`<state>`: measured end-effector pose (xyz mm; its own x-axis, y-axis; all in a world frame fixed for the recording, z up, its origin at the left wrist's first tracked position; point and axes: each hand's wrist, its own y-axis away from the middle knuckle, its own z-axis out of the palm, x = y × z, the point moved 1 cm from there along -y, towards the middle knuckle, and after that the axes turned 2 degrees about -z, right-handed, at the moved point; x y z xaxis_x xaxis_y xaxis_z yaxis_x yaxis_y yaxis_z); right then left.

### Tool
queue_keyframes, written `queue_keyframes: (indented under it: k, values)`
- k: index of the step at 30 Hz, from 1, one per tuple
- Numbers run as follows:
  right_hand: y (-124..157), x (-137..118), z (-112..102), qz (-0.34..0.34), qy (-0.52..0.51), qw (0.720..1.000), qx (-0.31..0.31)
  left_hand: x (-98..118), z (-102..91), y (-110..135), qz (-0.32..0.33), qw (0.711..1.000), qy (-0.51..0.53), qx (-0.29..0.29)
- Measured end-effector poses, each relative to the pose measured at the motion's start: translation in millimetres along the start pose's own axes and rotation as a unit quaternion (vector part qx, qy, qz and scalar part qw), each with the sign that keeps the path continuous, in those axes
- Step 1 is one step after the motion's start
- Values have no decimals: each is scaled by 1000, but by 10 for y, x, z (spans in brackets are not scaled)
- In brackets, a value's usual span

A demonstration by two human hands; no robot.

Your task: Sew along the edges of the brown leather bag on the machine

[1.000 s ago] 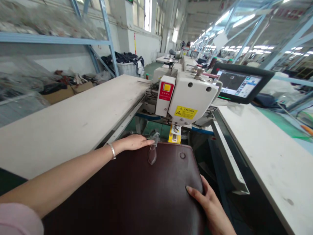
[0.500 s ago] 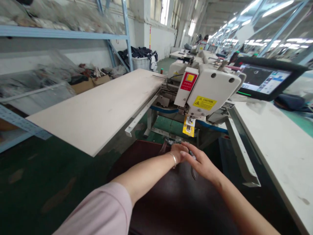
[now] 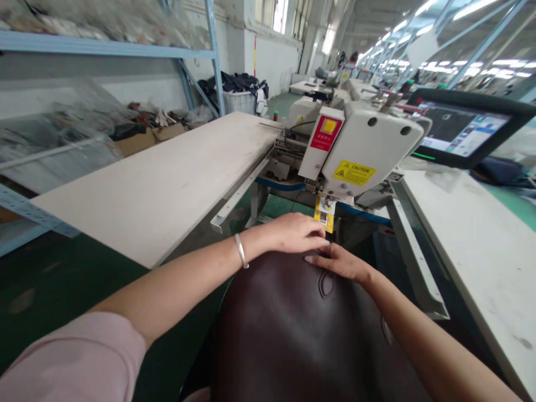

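A dark brown leather bag (image 3: 293,329) fills the lower middle of the view, its top edge just below the head of a white sewing machine (image 3: 360,151). My left hand (image 3: 293,233), a silver bangle on its wrist, rests palm down on the bag's top edge. My right hand (image 3: 341,262) lies flat on the leather beside it, fingertips almost touching the left hand, just above an oval leather tab (image 3: 326,283). Both hands press on the bag near the yellow tag under the machine's needle area.
A long white table (image 3: 167,178) runs along the left, another white table (image 3: 473,245) along the right. A touchscreen (image 3: 464,128) stands at the right of the machine. Blue metal shelving (image 3: 104,50) with bagged goods lines the left wall. The floor is green.
The bag has come up and forward toward the machine head. My left hand moved onto its top edge, and my right hand shifted to lie beside it.
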<state>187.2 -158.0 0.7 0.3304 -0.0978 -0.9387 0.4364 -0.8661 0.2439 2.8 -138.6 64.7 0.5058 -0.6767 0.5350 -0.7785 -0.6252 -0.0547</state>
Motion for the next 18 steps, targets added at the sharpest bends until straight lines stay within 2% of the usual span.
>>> queue_keyframes:
  k: [1, 3, 5, 6, 7, 9, 12, 13, 15, 17, 18]
  values:
    - [62, -51, -7, -4, 13, 1000, -15, -106, -126, -31, -26, 999, 9, -19]
    - [167, -170, -20, -13, 33, 999, -32, -297, -286, -102, -76, 985, 70, -137]
    - [245, -282, -56, -17, 34, 999, -19, -457, -359, -160, -129, 938, 154, -282]
    - [272, -325, -85, -17, 33, 999, -9, -528, -384, -185, -150, 914, 189, -327]
    - [290, -356, -121, -14, 30, 999, 1, -593, -408, -211, -165, 899, 215, -345]
    - [305, -376, -205, -2, 24, 1000, 19, -699, -456, -265, -169, 901, 237, -321]
    - [305, -304, -332, 35, 13, 998, 42, -769, -497, -318, -124, 921, 284, -235]
    - [308, -261, -368, 46, 13, 997, 52, -775, -491, -317, -116, 916, 317, -217]
    - [321, -165, -428, 56, 24, 995, 78, -786, -455, -293, -119, 885, 404, -198]
    - [332, -75, -482, 52, 49, 992, 103, -821, -406, -264, -141, 851, 464, -201]
    - [330, -38, -513, 49, 58, 991, 111, -850, -385, -260, -151, 845, 467, -210]
